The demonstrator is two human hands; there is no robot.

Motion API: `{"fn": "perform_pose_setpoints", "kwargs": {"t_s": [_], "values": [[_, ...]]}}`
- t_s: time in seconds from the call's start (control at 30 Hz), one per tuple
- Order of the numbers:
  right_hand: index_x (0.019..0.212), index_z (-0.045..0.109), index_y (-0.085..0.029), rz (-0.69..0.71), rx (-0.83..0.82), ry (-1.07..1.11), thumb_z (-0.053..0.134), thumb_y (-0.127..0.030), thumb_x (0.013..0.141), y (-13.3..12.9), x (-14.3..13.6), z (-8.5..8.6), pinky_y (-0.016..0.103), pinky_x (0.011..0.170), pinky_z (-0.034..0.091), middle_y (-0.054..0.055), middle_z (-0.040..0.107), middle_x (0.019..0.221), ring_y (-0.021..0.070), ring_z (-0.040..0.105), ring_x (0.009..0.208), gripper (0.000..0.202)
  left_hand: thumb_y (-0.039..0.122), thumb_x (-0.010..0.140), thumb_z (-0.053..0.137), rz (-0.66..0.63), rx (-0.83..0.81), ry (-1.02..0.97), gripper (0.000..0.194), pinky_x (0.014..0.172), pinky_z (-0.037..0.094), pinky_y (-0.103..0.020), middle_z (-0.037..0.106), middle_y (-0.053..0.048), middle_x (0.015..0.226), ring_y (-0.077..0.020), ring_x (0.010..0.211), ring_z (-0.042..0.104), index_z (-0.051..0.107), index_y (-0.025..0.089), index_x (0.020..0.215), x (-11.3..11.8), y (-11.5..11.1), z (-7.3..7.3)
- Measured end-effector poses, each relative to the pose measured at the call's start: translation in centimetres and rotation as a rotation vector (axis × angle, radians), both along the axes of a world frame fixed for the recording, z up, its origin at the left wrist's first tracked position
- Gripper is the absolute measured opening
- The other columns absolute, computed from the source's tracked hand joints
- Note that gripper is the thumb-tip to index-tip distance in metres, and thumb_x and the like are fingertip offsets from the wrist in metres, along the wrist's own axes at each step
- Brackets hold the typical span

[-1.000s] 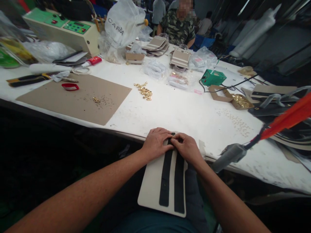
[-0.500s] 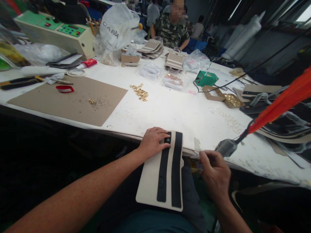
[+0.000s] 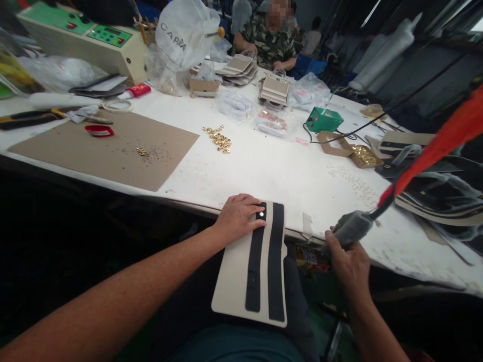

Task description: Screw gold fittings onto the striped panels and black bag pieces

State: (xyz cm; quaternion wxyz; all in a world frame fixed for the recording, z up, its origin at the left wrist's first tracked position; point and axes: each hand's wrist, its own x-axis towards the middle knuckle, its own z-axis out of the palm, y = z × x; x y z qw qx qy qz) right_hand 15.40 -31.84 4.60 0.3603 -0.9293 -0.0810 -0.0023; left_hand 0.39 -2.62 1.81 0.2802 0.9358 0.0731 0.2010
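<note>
A beige panel [image 3: 232, 281] with two black strips lies sloping from the table edge down over my lap. My left hand [image 3: 238, 217] holds its upper end, thumb and fingers bent around a small shiny metal stud [image 3: 261, 214] on the left strip. To the right, my right hand [image 3: 349, 261] is closed around the lower end of a grey handheld tool [image 3: 352, 229]. Red cloth [image 3: 433, 151] wraps the tool's upper end. The tool's tip is hidden by my fingers.
Gold-coloured fittings [image 3: 221, 141] lie in a pile on the white table [image 3: 271, 173]. A brown board [image 3: 151, 173] is at left, an opened box of gold parts [image 3: 364, 156] at right. A green device [image 3: 324, 119] stands farther back. Across the table sits a person in a camouflage shirt [image 3: 266, 42].
My right hand has moved right from beside the tape at the table edge and taken hold of the grey tool. My left hand stays on the panel.
</note>
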Motion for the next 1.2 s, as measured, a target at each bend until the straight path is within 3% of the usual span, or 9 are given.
{"fn": "perform_pose_setpoints", "kwargs": {"t_s": [0.1, 0.2, 0.27, 0.37, 0.5, 0.73, 1.2], "values": [[0.107, 0.073, -0.021, 0.096, 0.391, 0.006, 0.072, -0.050, 0.082, 2.7, -1.5, 2.5, 0.051, 0.099, 0.049, 0.010, 0.075, 0.103, 0.0358, 0.069, 0.108, 0.039, 0.044, 0.086, 0.084, -0.003, -0.007, 0.012, 0.034, 0.108, 0.044, -0.049, 0.076, -0.001, 0.131, -0.0285, 0.128, 0.062, 0.079, 0.028, 0.116, 0.0, 0.0, 0.2], [0.108, 0.065, -0.023, 0.274, 0.930, 0.123, 0.076, -0.033, 0.078, 7.5, -3.1, 5.2, 0.041, 0.083, 0.056, 0.000, 0.068, 0.082, 0.0227, 0.070, 0.079, 0.033, 0.044, 0.087, 0.083, -0.010, -0.011, 0.028, 0.035, 0.108, 0.043, -0.050, 0.076, -0.002, 0.131, -0.0291, 0.128, 0.061, 0.079, 0.029, 0.117, 0.0, 0.0, 0.4], [0.099, 0.062, -0.024, 0.415, 1.098, 0.193, 0.079, -0.029, 0.077, 11.0, -3.8, 6.5, 0.035, 0.072, 0.057, -0.005, 0.061, 0.071, 0.0165, 0.063, 0.063, 0.028, 0.044, 0.087, 0.083, -0.009, -0.017, 0.034, 0.035, 0.108, 0.043, -0.050, 0.076, -0.002, 0.131, -0.0294, 0.128, 0.061, 0.079, 0.029, 0.118, 0.1, 0.0, 0.6], [0.080, 0.056, -0.023, 0.535, 1.120, 0.175, 0.081, -0.034, 0.083, 15.1, -4.5, 6.8, 0.028, 0.057, 0.051, -0.008, 0.052, 0.059, 0.0117, 0.052, 0.050, 0.028, 0.044, 0.086, 0.084, -0.010, -0.027, 0.026, 0.035, 0.108, 0.043, -0.049, 0.075, -0.002, 0.131, -0.0292, 0.128, 0.061, 0.078, 0.029, 0.118, 0.1, 0.0, 0.6], [0.076, 0.055, -0.022, 0.544, 1.108, 0.105, 0.084, -0.035, 0.086, 17.6, -4.9, 5.3, 0.027, 0.052, 0.048, -0.007, 0.052, 0.058, 0.0111, 0.051, 0.048, 0.033, 0.045, 0.085, 0.084, -0.003, -0.039, 0.018, 0.035, 0.108, 0.042, -0.048, 0.075, -0.001, 0.133, -0.0290, 0.129, 0.060, 0.078, 0.030, 0.116, 0.0, -0.1, 0.3], [0.074, 0.057, -0.022, 0.549, 1.040, 0.082, 0.083, -0.039, 0.087, 18.2, -4.8, 3.5, 0.027, 0.050, 0.050, -0.006, 0.055, 0.058, 0.0131, 0.056, 0.049, 0.033, 0.047, 0.085, 0.084, -0.002, -0.030, -0.002, 0.036, 0.108, 0.041, -0.048, 0.075, 0.000, 0.134, -0.0271, 0.130, 0.060, 0.077, 0.029, 0.116, 0.0, 0.1, -0.1], [0.068, 0.056, -0.024, 0.644, 0.974, 0.025, 0.076, -0.032, 0.091, 18.2, -4.3, 2.9, 0.032, 0.051, 0.050, -0.005, 0.053, 0.058, 0.0146, 0.054, 0.048, 0.031, 0.049, 0.087, 0.082, -0.014, -0.019, 0.017, 0.035, 0.108, 0.040, -0.047, 0.074, 0.001, 0.134, -0.0266, 0.130, 0.059, 0.077, 0.031, 0.117, -0.1, 0.1, -0.1]]}}
